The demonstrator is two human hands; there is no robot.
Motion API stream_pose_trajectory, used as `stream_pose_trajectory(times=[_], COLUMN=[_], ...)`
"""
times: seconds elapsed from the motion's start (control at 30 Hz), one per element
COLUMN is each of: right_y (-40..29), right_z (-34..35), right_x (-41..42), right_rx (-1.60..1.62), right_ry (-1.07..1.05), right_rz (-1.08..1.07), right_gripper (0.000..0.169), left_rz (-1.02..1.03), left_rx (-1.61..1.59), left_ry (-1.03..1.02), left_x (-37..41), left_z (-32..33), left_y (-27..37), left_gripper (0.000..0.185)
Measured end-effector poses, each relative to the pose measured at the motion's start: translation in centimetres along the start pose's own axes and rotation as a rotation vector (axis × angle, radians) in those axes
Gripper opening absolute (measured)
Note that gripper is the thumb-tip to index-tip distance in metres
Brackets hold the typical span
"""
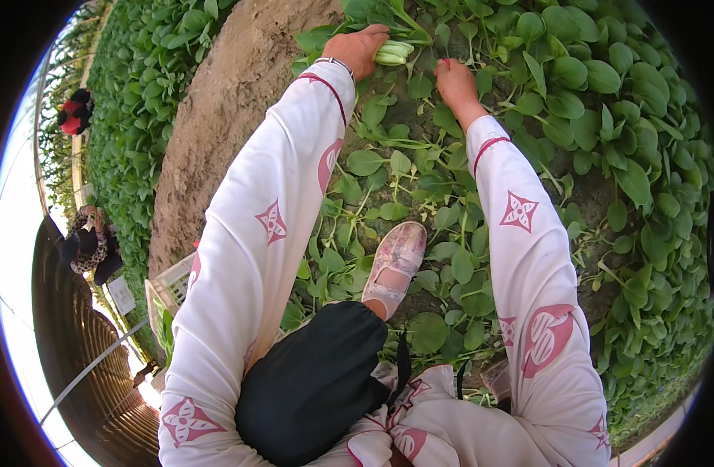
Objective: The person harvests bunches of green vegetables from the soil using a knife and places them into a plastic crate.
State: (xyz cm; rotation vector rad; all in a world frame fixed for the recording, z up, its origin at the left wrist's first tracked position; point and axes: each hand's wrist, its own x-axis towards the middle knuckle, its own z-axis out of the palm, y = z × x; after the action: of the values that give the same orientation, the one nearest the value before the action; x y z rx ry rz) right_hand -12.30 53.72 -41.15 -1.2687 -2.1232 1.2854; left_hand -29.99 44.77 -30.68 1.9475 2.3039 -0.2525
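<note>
My left hand is closed around a bunch of leafy greens at the top centre. The bunch's pale stalk ends stick out to the right of my fingers, while its green leaves spread beyond the hand. To the right, low among the growing plants, my right hand has its fingers curled together. A small red object shows at those fingertips; most of it is hidden, so its kind is unclear. Small leafy plants cover the soil between my forearms.
Dense greens stand on the right. A bare soil ridge runs along the left, with another leafy bed past it. A pale plastic crate sits beside my left arm. Two people are farther left. My shoe rests among plants.
</note>
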Motion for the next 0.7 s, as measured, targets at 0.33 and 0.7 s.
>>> stream_pose_trajectory(times=[0.33, 0.7], right_y=[-1.5, -7.0], right_z=[-0.3, -5.9], right_x=[0.1, -9.7], right_rx=[0.549, 0.774], right_ry=[-0.273, -0.005], right_rz=[0.52, 0.222], right_gripper=[0.03, 0.039], left_rz=[-0.032, 0.008], left_rx=[-0.112, -0.616], left_ry=[0.066, 0.258], left_x=[-0.7, -11.1], left_z=[0.6, -5.1], left_y=[0.2, 4.0], left_gripper=[0.058, 0.055])
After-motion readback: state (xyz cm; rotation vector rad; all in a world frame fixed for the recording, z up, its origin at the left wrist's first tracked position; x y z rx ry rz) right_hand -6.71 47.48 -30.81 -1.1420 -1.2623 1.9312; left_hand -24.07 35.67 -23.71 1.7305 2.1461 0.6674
